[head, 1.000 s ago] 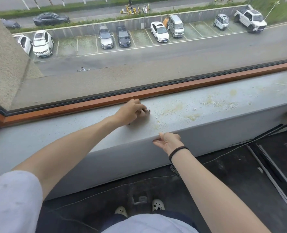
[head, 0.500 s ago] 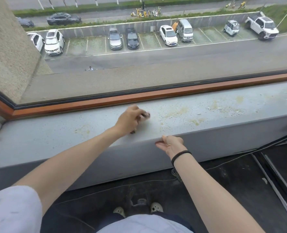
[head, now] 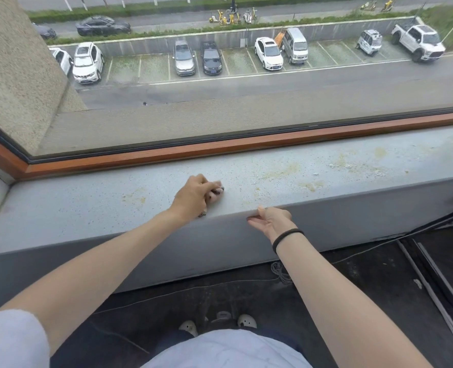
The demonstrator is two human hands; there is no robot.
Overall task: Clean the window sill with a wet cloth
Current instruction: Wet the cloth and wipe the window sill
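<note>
The left hand lies on the grey sill, about midway along its visible length. Its fingers are curled tight round a small bunched cloth. Only scraps of the cloth show: a dark patterned bit past the fingertips and another corner under the heel of the hand, near the sill's front edge. The cloth is pressed down onto the sill surface.

The right hand is just to the right, at the sill's front edge. The thumb touches the top of the edge and the fingers hang loose and nearly straight against the front face, holding nothing. A black band circles that wrist.

Yellowish stains speckle the sill to the right of the cloth, some near the front edge and more further right, and a fainter patch lies to the left of the left hand. Behind the sill runs a brown wooden frame under the glass, with parked cars far below outside.

The floor at the foot of the sill is dark. A thin coiled cable lies on it by the wall, and the toes of two pale shoes show at the bottom.
</note>
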